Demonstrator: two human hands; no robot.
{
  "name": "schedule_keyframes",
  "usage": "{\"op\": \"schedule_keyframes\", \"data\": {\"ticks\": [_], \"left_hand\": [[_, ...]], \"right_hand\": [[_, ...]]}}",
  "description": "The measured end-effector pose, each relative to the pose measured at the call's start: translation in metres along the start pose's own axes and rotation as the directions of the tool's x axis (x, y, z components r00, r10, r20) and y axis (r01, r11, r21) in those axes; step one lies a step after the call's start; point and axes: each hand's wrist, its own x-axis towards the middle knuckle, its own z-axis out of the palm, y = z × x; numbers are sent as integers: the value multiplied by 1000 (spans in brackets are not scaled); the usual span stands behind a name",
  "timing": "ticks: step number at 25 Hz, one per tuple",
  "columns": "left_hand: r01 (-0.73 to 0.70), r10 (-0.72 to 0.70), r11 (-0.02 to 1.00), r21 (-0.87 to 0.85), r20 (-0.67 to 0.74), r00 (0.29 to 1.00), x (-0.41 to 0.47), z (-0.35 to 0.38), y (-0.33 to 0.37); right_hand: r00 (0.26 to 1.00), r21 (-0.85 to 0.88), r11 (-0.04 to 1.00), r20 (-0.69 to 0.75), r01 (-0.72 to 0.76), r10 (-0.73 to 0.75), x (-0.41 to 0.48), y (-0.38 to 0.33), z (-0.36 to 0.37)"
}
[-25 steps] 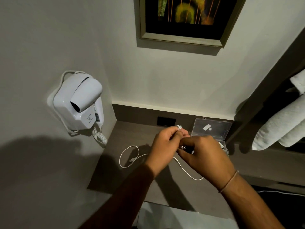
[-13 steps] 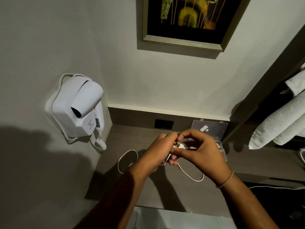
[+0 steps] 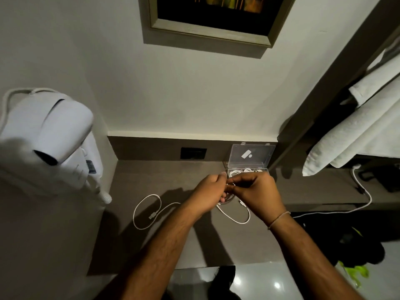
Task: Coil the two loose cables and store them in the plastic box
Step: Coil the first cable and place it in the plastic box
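Observation:
A white cable (image 3: 147, 211) lies partly on the grey shelf (image 3: 151, 252). Its left end forms a loose loop with the plug inside it, and another slack loop hangs below my right hand. My left hand (image 3: 208, 194) and my right hand (image 3: 257, 194) meet over the shelf, both pinching the same white cable between the fingers, where a small coil shows. Just behind my hands stands the clear plastic box (image 3: 249, 156) with its lid up. White coiled cable (image 3: 244, 171) lies inside it.
A white wall-mounted hair dryer (image 3: 49, 139) hangs at the left. A dark socket plate (image 3: 193, 153) sits in the shelf's back wall. White towels (image 3: 357, 131) hang at the right, with another white cord (image 3: 346, 211) running below them. A framed picture (image 3: 216, 18) hangs above.
The camera has come closer and tilted down. My hands stay together on the cable and have shifted slightly toward the box. The slack loop under my right hand has shortened a little.

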Motion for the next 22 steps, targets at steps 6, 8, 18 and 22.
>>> {"op": "schedule_keyframes", "data": {"ticks": [6, 8, 18, 22], "left_hand": [[204, -175, 894, -398, 110, 979, 73, 36, -5], [324, -254, 806, -496, 204, 945, 102, 49, -8], [498, -504, 705, -506, 137, 853, 198, 139, -32], [471, -505, 735, -488, 71, 860, 221, 160, -39]], "right_hand": [[995, 82, 992, 8, -98, 98, 54, 76, -13], [982, 131, 975, 79, -178, 169, 71, 109, -26], [884, 272, 859, 315, -433, 345, 141, 249, -43], [853, 253, 839, 356, -481, 382, 162, 285, -34]]}}
